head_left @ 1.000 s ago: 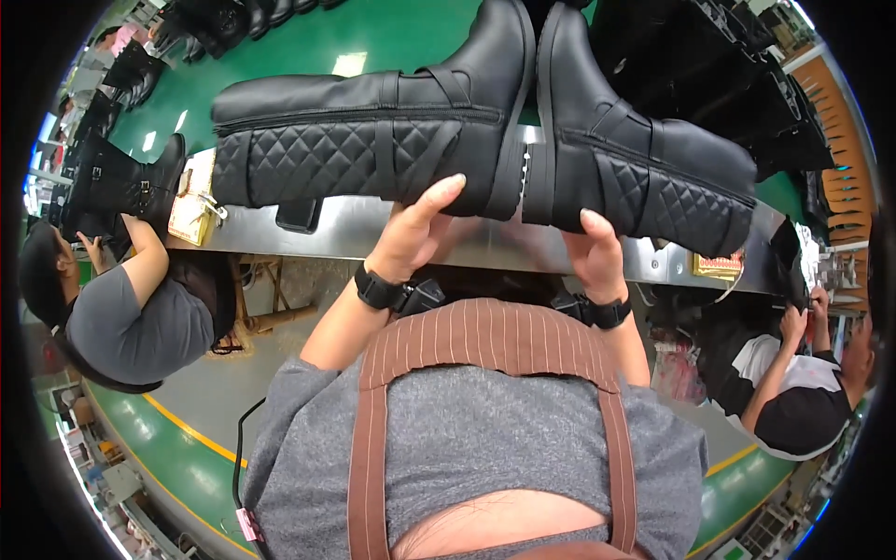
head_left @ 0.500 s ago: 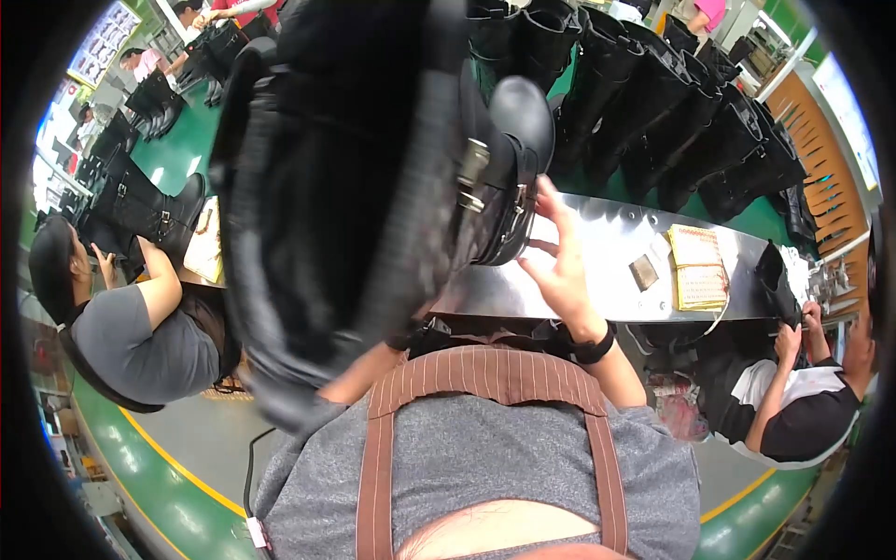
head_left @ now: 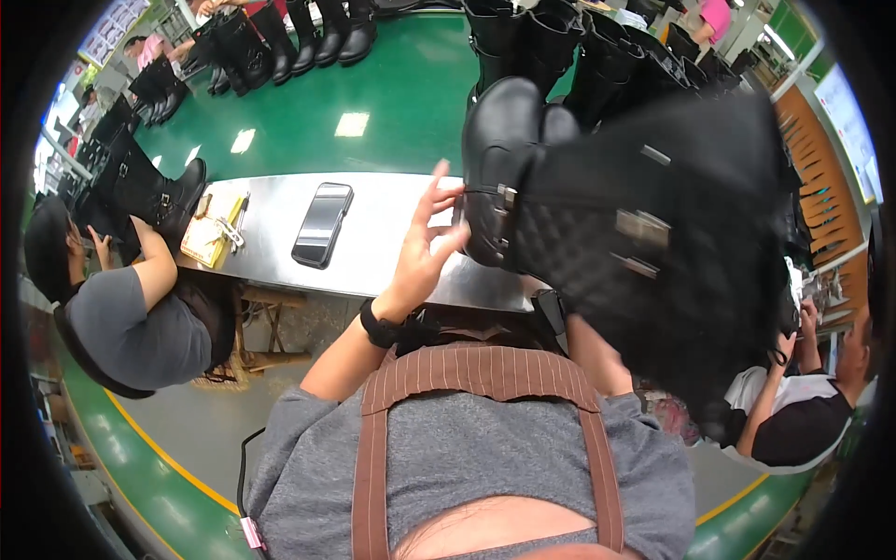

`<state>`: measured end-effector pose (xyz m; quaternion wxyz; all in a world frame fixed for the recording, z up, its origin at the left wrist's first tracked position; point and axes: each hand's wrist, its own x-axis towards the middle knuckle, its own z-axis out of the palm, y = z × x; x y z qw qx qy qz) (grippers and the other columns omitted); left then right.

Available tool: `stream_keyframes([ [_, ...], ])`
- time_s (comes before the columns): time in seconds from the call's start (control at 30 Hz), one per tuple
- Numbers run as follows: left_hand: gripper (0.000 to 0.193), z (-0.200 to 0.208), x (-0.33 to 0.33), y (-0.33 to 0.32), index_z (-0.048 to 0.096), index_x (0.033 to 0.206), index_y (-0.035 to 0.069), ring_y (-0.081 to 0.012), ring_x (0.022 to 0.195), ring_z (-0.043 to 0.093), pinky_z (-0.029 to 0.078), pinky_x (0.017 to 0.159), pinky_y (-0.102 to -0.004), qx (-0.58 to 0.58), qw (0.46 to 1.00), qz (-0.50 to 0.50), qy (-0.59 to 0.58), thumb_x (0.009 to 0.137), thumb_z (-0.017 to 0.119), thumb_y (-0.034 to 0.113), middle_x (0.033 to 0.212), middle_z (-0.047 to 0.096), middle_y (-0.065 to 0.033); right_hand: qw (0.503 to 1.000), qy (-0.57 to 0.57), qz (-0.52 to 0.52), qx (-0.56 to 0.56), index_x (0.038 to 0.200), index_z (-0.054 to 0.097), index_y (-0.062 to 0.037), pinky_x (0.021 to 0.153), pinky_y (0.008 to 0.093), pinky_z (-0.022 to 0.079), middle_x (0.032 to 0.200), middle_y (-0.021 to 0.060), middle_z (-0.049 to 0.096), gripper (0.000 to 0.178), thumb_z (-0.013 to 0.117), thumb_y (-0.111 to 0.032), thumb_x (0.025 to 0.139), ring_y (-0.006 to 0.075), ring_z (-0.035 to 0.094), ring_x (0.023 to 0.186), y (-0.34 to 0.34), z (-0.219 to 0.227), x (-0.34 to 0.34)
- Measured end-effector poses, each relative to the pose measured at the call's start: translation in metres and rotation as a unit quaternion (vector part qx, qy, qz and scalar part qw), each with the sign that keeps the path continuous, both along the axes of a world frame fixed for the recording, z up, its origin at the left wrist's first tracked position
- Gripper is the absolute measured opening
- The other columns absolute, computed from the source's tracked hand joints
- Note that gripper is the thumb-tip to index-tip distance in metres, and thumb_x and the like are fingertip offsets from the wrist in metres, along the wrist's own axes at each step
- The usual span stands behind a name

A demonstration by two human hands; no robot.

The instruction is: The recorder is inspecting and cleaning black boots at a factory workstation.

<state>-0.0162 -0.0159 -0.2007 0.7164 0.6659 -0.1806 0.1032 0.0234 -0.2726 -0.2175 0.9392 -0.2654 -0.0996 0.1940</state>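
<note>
A tall black boot with quilted panels and silver buckles hangs before me above the bench edge. Its rounded toe points to the far side, and its wide shaft, blurred by motion, leans to the right. My left hand is at the boot's left side by the foot, fingers spread, the tips at or very near the leather. From the right my forearm runs in under the shaft, which hides that hand's fingers. A second black toe shows just behind the boot; whether it belongs to a separate standing boot is unclear.
On the metal bench lie a dark phone and a yellow pad with small items. Black boots stand along the green surface beyond, more at the right. Co-workers sit at left and right.
The boot's shaft has swung from my left to my right. My left hand has come into view with spread fingers, while my right hand has gone behind the shaft. The phone is uncovered.
</note>
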Motion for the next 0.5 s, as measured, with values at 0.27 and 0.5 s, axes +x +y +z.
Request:
stream_keyframes([
  [0.27,0.057,0.028,0.014,-0.036,0.050,0.137,0.000,-0.0198,0.115,0.062,0.050,0.100,-0.0361,-0.263,0.923,-0.148,0.239,0.107,0.038,0.046,0.130,0.062,-0.0135,0.994,0.072,-0.087,-0.001,0.142,0.048,-0.0049,0.108,0.0442,0.043,0.141,0.0113,0.054,0.058,0.045,-0.048,0.103,0.0279,0.054,0.125,-0.015,-0.018,-0.028],
  [0.5,0.059,0.014,0.017,-0.002,0.045,0.142,-0.001,-0.0254,0.123,0.058,0.047,0.107,-0.0397,-0.385,0.847,-0.211,0.300,0.108,0.031,0.046,0.138,0.056,-0.0164,0.982,0.130,-0.108,0.089,0.146,0.044,-0.0042,0.113,0.0479,0.038,0.147,0.0136,0.049,0.061,0.045,-0.047,0.103,0.0321,0.051,0.131,-0.028,-0.020,-0.032],
])
